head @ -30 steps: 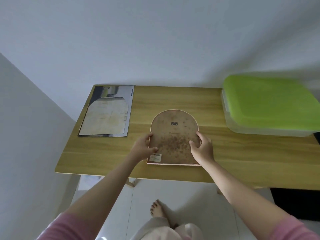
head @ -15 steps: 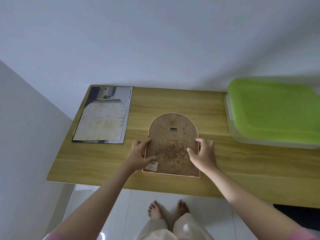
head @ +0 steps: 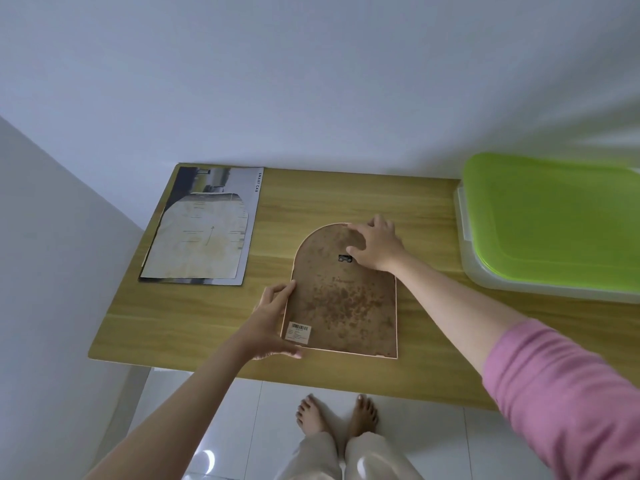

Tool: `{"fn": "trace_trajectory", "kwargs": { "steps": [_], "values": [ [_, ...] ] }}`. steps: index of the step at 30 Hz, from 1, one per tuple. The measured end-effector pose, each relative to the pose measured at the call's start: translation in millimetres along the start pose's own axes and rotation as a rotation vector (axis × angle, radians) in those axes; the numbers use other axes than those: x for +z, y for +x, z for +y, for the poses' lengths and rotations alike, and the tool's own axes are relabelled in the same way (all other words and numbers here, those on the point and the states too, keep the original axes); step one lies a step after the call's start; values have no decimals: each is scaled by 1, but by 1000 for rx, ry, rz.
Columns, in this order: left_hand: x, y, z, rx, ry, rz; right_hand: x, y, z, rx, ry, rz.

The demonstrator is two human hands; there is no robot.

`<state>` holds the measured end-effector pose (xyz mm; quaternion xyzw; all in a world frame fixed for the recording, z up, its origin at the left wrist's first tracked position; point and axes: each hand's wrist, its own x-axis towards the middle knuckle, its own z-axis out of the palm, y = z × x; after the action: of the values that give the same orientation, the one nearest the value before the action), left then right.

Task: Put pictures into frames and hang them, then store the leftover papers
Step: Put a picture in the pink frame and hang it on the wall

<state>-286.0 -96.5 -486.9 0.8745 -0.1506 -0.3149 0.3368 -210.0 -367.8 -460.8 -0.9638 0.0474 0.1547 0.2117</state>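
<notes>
Brown backing up, the arched frame (head: 341,299) lies flat, long axis running away from the person. Right hand (head: 375,245) rests relaxed fingers on its curved far end beside the hanger (head: 345,258); left hand (head: 273,320) pinches the near-left edge.

Wooden table (head: 426,209) set against the wall, far-left corner in the room's corner. Arch-topped frame (head: 341,303) lies face-down near the table's front edge, barcode sticker (head: 298,332) at its near-left corner. Left of the frame, toward the far-left corner: stack of papers (head: 204,226), an arch-cut sheet on top. Right of the frame: clear bin with green lid (head: 554,220).
</notes>
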Motion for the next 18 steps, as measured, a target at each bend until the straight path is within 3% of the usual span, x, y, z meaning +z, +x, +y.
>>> {"fn": "trace_trajectory", "kwargs": {
  "steps": [18],
  "values": [
    [0,-2,5,12,-43,37,-19,32,-7,51,106,-160]
  ]
}}
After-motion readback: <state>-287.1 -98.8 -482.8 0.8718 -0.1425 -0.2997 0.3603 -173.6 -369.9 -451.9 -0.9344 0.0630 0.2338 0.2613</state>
